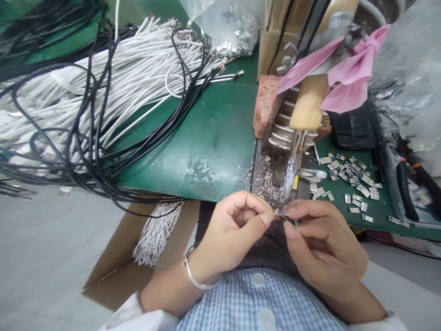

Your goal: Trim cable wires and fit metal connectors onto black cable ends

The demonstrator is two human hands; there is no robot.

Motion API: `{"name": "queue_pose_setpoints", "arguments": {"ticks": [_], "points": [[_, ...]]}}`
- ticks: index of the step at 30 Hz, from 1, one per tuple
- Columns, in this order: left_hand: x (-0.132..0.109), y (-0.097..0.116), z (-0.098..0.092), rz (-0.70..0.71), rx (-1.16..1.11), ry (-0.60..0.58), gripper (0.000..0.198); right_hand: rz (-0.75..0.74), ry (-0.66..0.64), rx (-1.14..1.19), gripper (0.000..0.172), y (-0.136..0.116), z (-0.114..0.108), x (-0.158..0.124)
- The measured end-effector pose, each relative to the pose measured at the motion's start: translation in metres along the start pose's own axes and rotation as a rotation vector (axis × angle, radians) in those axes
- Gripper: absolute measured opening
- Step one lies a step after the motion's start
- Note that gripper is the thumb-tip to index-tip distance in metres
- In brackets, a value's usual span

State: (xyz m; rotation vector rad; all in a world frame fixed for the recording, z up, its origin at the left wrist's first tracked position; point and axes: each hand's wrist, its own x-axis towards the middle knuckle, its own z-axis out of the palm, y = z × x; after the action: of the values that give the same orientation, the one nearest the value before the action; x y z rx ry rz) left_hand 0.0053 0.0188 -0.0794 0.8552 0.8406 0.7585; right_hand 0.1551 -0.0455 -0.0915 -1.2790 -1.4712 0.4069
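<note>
My left hand (232,225) and my right hand (322,241) meet close to my chest, below the tip of a soldering iron (291,172). Both pinch a small metal piece (280,212) between thumbs and fingertips, right under the iron's tip. A silver bangle (193,276) circles my left wrist. The iron has a wooden handle (308,103) and rests tilted down on a brick (267,105). What exactly lies between my fingers is too small to make out beyond a bit of shiny metal.
A large bundle of white cables (103,87) mixed with black cables (86,138) covers the green mat (213,142) at left. Several small metal connectors (351,184) lie scattered at right. A cardboard box (138,248) holding white cable ends sits below the table edge. Pliers (409,188) lie far right.
</note>
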Motion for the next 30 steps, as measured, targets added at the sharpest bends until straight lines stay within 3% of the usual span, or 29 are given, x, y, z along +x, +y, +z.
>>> {"name": "queue_pose_setpoints", "arguments": {"ticks": [30], "points": [[-0.0019, -0.0007, 0.0015, 0.007, 0.073, 0.022, 0.013, -0.038, 0.002, -0.043, 0.021, -0.0011, -0.0006, 0.0019]]}}
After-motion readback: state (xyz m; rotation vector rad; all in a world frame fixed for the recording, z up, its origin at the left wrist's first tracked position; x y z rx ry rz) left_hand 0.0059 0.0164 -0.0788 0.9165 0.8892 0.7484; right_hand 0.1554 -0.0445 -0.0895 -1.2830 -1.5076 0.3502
